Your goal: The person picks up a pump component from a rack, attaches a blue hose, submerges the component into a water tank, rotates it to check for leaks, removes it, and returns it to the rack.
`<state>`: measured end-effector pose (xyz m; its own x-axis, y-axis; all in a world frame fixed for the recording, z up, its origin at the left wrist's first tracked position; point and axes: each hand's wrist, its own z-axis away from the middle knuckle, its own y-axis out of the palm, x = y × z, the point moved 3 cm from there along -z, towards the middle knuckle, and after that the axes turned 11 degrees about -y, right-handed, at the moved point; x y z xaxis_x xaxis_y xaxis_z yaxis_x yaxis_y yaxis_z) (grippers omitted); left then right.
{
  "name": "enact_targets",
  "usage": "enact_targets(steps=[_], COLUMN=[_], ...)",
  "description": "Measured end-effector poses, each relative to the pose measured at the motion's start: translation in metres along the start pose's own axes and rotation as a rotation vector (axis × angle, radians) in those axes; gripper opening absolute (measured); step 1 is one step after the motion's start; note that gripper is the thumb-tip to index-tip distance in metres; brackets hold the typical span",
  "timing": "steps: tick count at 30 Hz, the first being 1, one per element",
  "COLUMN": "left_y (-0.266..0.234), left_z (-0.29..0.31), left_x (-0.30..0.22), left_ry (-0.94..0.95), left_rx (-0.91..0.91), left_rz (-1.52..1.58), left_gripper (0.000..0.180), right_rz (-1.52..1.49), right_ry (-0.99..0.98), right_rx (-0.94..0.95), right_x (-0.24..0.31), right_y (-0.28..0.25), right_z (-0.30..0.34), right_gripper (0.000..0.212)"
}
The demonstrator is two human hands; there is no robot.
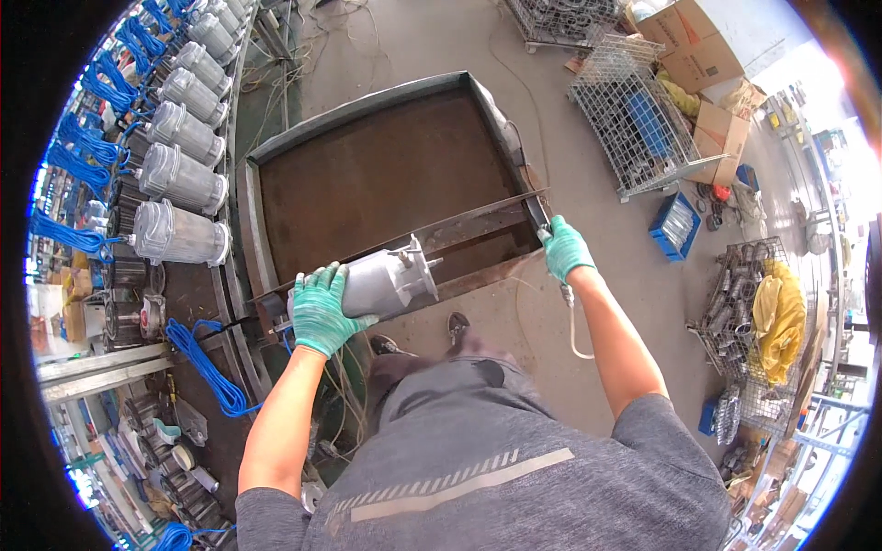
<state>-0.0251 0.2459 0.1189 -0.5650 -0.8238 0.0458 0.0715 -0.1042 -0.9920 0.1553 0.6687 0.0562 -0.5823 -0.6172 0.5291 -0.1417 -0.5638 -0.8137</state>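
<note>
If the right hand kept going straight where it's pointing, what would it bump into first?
Probably the right end of the brown metal bar across the tray. Depth is unclear, so the right hand might pass above it.

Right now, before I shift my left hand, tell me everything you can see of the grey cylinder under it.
The grey cylinder looks like dull metal with a mostly smooth body. It lies on its side across the near edge of a brown-floored metal tank, its long axis running roughly left to right. Its right end widens into a flange with projecting lugs, and a thin stub sticks out there. Your green-gloved left hand covers much of its left part, hiding details there.
</note>
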Motion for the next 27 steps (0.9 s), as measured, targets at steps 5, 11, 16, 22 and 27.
enact_targets(steps=[5, 11, 16, 22, 27], left_y=[0.0, -0.005, 0.003, 0.021, 0.12], left_z=[-0.002, -0.001, 0.005, 0.059, 0.141], left_x=[-0.002, 0.001, 0.019, 0.121, 0.189], left_ry=[0.002, 0.051, 0.011, -0.525, -1.016], left_rx=[-0.024, -0.126, 0.061, -0.702, -0.145], left_rz=[0.029, 0.129, 0.076, 0.686, 0.769], left_gripper=[0.114, 0.105, 0.113, 0.046, 0.04], right_rz=[0.304, 0.423, 0.457, -0.45, -0.071], right_ry=[0.016, -0.041, -0.182, -0.351, -0.807], right_rx=[-0.04, 0.02, -0.127, 0.261, 0.307], right_x=[0.003, 0.003, 0.05, 0.167, 0.256], right_y=[0.012, 0.007, 0.004, 0.007, 0.034], right_z=[-0.059, -0.084, -0.056, 0.012, 0.032], right_gripper=[0.031, 0.033, 0.04, 0.037, 0.038])
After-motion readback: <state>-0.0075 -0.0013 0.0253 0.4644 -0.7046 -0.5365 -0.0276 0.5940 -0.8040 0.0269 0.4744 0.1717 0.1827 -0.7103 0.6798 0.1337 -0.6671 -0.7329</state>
